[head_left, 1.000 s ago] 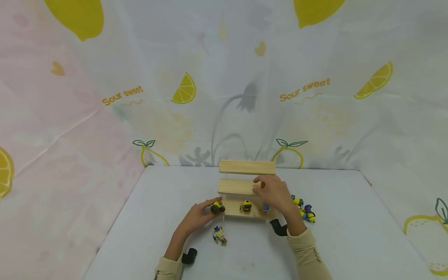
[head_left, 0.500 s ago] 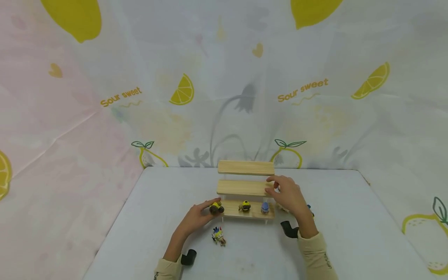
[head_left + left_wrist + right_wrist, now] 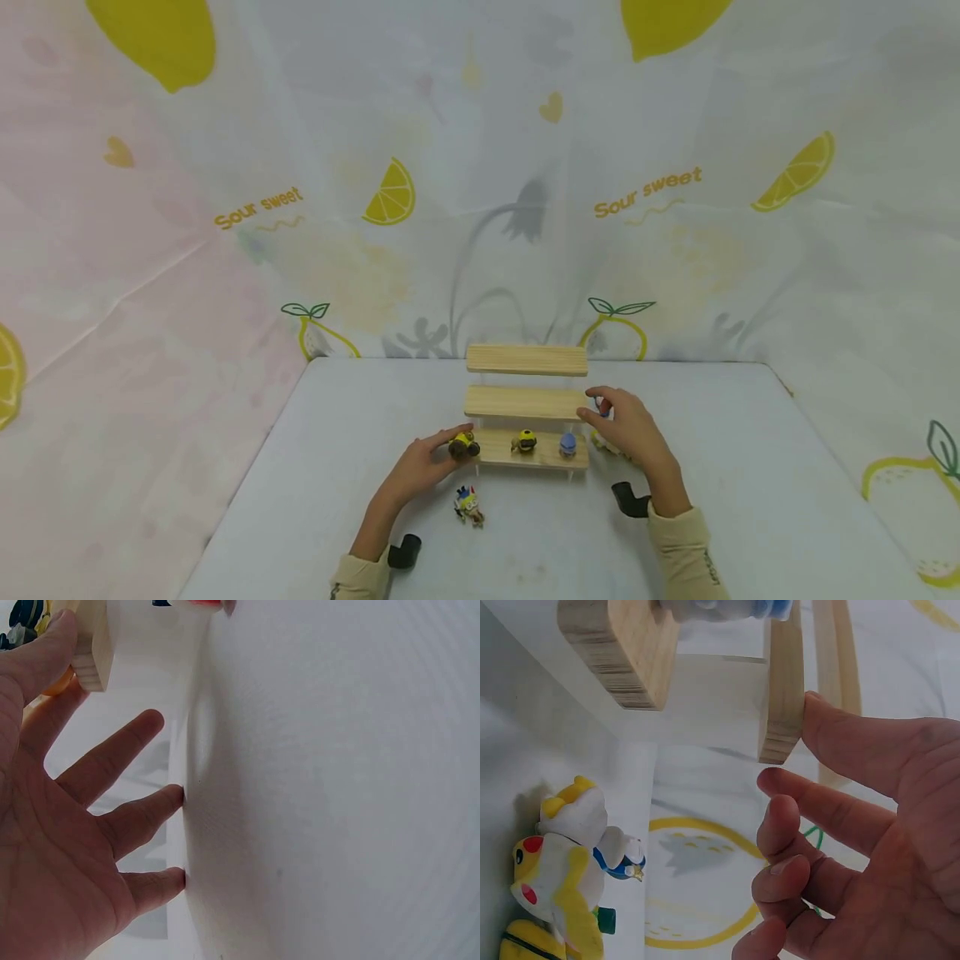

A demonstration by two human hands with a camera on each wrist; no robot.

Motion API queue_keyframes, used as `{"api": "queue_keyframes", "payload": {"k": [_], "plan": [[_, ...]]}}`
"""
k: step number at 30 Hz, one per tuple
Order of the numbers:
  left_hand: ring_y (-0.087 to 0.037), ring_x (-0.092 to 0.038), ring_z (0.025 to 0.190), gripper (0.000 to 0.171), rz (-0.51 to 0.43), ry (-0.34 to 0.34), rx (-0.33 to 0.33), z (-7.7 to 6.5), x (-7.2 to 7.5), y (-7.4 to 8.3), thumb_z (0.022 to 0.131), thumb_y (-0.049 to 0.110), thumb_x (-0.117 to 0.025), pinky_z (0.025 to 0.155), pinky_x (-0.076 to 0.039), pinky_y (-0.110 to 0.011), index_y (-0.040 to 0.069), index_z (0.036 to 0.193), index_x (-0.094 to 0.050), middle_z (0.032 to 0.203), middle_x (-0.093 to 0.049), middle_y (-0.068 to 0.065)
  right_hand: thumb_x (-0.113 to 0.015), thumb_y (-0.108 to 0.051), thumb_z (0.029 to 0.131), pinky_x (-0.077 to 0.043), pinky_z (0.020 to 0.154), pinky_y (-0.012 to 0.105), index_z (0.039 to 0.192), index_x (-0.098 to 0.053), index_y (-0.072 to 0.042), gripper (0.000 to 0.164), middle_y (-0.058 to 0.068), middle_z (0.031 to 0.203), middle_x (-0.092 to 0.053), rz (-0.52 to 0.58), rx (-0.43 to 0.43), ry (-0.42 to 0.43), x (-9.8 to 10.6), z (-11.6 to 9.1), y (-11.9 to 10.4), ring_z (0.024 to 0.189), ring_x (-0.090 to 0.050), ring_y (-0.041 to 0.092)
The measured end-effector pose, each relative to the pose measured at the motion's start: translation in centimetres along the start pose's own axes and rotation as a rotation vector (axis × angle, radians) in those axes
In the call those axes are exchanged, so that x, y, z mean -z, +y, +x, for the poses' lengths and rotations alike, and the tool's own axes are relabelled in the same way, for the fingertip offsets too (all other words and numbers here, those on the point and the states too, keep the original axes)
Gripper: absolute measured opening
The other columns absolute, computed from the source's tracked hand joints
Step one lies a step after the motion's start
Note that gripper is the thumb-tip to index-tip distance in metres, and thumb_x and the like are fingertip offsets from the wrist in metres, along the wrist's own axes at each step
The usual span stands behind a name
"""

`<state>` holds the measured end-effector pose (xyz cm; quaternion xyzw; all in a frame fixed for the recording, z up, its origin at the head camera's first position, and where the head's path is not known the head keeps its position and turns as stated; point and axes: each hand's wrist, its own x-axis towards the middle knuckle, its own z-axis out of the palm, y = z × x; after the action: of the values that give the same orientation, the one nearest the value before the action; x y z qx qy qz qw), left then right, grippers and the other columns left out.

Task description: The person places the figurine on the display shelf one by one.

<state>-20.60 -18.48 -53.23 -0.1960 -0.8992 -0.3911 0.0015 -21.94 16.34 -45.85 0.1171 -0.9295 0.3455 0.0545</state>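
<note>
Wooden stand [image 3: 527, 402]: just below the centre of the head frame – three pale boards in steps, upright on a white table [image 3: 720, 500].
Left hand [image 3: 420, 467]: left of the stand, thumb and forefinger at the left end of the lowest board; in the left wrist frame the other three fingers spread wide. I cannot tell whether thumb and forefinger pinch the board, the figure beside them, or neither.
Yellow-and-dark figure [image 3: 464, 445]: left end of the lowest board, right by the left fingertips.
Right hand [image 3: 628, 427]: right end of the middle board; the right wrist frame shows the thumb tip by the board's face, forefinger near its end, a wide gap between them, other fingers curled loosely.
Yellow-topped figure [image 3: 527, 441]: middle of the lowest board.
Blue figure [image 3: 567, 444]: near that board's right end.
Loose figure [image 3: 468, 507]: lower middle of the head frame, on the table before the stand.
Figure cluster [image 3: 562, 874]: lower left of the right wrist frame – white and yellow figures lying close together.
Backdrop [image 3: 480, 250]: lemon-printed cloth, filling the upper frame.
</note>
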Motion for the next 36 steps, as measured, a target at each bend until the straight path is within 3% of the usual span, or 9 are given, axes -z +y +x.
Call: {"api": "queue_keyframes", "payload": {"k": [9, 13, 16, 19, 25, 30, 36], "plan": [[-0.027, -0.048, 0.121, 0.052, -0.014, 0.011, 0.017, 0.0, -0.1, 0.1, 0.082, 0.045, -0.068, 0.097, -0.019, -0.069, 0.032, 0.131, -0.055, 0.127, -0.056, 0.007, -0.064, -0.028, 0.089, -0.038, 0.059, 0.031, 0.119, -0.058, 0.0, 0.041, 0.004, 0.08, -0.053, 0.069, -0.018, -0.033, -0.3, -0.1, 0.3, 0.067, -0.044, 0.017], [-0.02, -0.052, 0.116, 0.052, -0.039, 0.015, -0.021, 0.1, -0.1, 0.0, 0.083, 0.039, -0.069, 0.097, -0.035, -0.055, 0.026, 0.131, -0.055, 0.126, -0.057, 0.009, -0.064, -0.03, 0.089, -0.037, 0.057, 0.031, 0.12, -0.057, -0.001, 0.043, 0.004, 0.081, -0.052, 0.094, -0.03, -0.028, -0.4, -0.1, 0.3, 0.065, -0.043, 0.017], [-0.014, -0.059, 0.101, 0.051, -0.064, 0.017, -0.046, 0.1, -0.1, 0.0, 0.084, 0.031, -0.07, 0.085, -0.049, -0.037, 0.021, 0.131, -0.056, 0.12, -0.06, 0.008, -0.064, -0.03, 0.089, -0.036, 0.056, 0.031, 0.12, -0.057, -0.001, 0.042, 0.004, 0.082, -0.052, 0.108, -0.034, -0.021, -0.4, -0.2, 0.3, 0.065, -0.043, 0.017], [-0.01, -0.06, 0.081, 0.049, -0.091, 0.011, -0.034, 0.1, 0.0, 0.2, 0.084, 0.027, -0.07, 0.067, -0.051, -0.028, 0.018, 0.131, -0.056, 0.108, -0.064, 0.005, -0.064, -0.03, 0.089, -0.036, 0.055, 0.031, 0.119, -0.058, -0.002, 0.041, 0.004, 0.082, -0.052, 0.117, -0.035, -0.017, -0.4, -0.2, 0.4, 0.066, -0.043, 0.017], [-0.023, -0.06, 0.063, 0.052, -0.288, -0.071, 0.075, -0.3, 0.5, 0.7, 0.086, 0.016, -0.068, 0.048, -0.05, -0.032, 0.019, 0.135, -0.051, 0.089, -0.063, -0.007, -0.064, -0.031, 0.089, -0.037, 0.056, 0.031, 0.12, -0.057, -0.003, 0.042, 0.003, 0.082, -0.051, 0.133, -0.04, -0.026, -0.5, -0.1, 0.5, 0.066, -0.043, 0.017], [-0.042, -0.059, 0.073, 0.053, -0.499, -0.136, 0.134, -0.5, 1.3, 0.8, 0.09, 0.006, -0.061, 0.049, -0.05, -0.042, 0.02, 0.138, -0.046, 0.093, -0.059, -0.017, -0.063, -0.033, 0.089, -0.037, 0.057, 0.031, 0.121, -0.057, -0.003, 0.045, 0.003, 0.082, -0.051, 0.133, -0.052, -0.031, -0.5, 0.1, 0.6, 0.067, -0.043, 0.017], [-0.037, -0.064, 0.085, 0.047, -0.587, -0.174, 0.201, -0.7, 1.9, 1.2, 0.095, 0.007, -0.053, 0.056, -0.053, -0.038, 0.01, 0.14, -0.042, 0.106, -0.057, -0.023, -0.063, -0.031, 0.09, -0.038, 0.057, 0.031, 0.121, -0.056, -0.001, 0.044, 0.004, 0.082, -0.052, 0.132, -0.052, -0.03, -0.4, 0.1, 0.5, 0.067, -0.044, 0.017]]}}
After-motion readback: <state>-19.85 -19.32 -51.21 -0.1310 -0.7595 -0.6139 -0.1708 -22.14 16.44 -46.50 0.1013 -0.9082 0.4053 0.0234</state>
